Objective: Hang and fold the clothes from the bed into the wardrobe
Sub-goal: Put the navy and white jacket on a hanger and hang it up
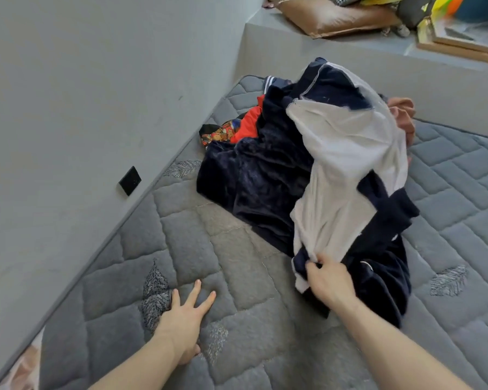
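Gripping hem of white-and-navy garment (347, 153), right hand (328, 280) lifts it over dark navy clothes pile (254, 175) on grey quilted mattress (237, 277); left hand (185, 319) flat, fingers spread.

Grey wall (82, 94), black socket (130, 180), grey ledge (321, 57), daylight

The bed (237, 277) has open quilted surface at 6 and 7 o'clock from the pile of clothes (265, 178), where the left hand (181, 322) lies flat. The wall (68, 108) closes the whole side from 8 to 11 o'clock. At 12 o'clock a ledge (350, 49) with a pillow (335, 18) blocks the way. At 3 o'clock more bare mattress is free.
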